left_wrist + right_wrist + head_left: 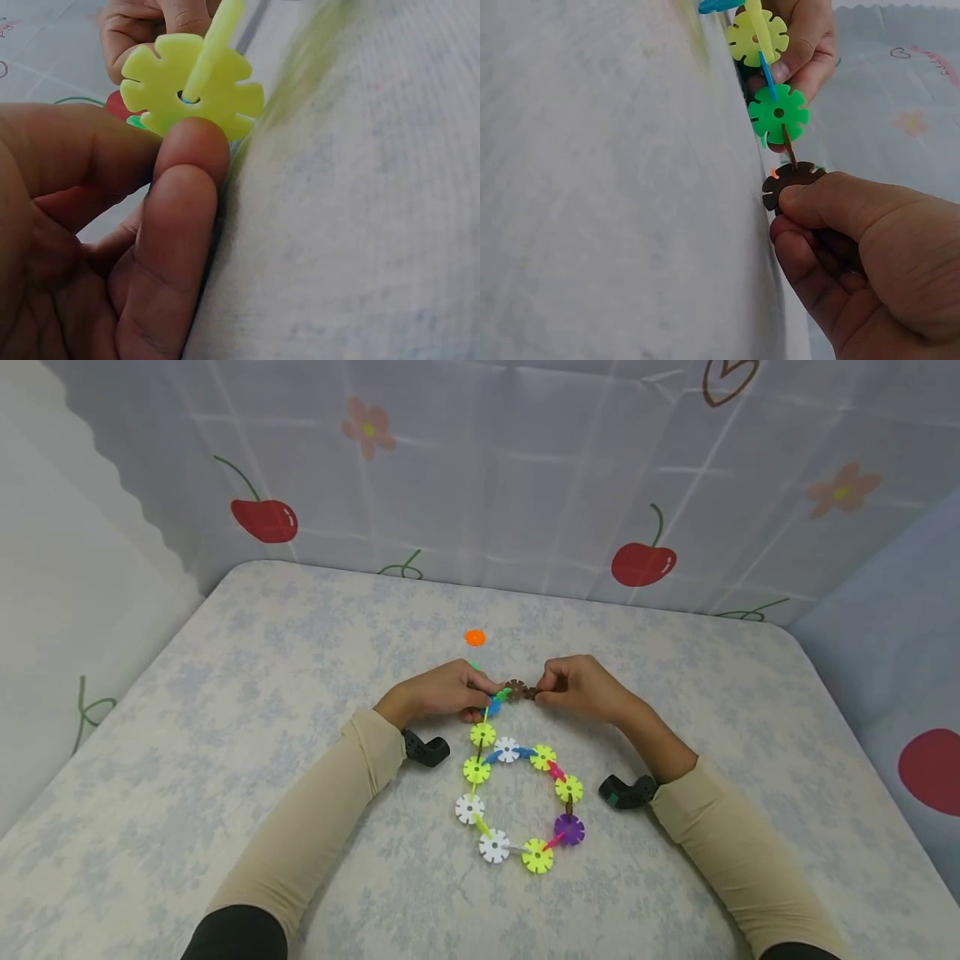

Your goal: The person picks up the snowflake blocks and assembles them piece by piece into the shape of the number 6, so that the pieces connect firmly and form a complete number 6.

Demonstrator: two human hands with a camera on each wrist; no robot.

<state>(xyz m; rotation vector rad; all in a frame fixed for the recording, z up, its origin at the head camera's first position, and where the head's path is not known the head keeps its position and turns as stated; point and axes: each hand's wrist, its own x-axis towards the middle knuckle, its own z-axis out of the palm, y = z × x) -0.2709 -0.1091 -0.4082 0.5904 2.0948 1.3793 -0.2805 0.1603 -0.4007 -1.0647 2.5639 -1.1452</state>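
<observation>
Notched plastic discs are slotted into a chain, its ring of yellow, white, blue, pink and purple pieces lying on the table. From the ring's upper left a tail runs away between both hands. The left hand pinches the tail at a blue notched disc, partly covered by its fingers; a yellow disc stands just beyond those fingertips. With thumb and fingers, the right hand grips a brown notched disc at the tail's end. Between the hands are a green disc and another brown disc.
An orange disc lies loose beyond the hands, with a bit of green showing behind the left hand. Black wrist devices sit under the left and right wrists. A curtain with cherries hangs along the table's far edge.
</observation>
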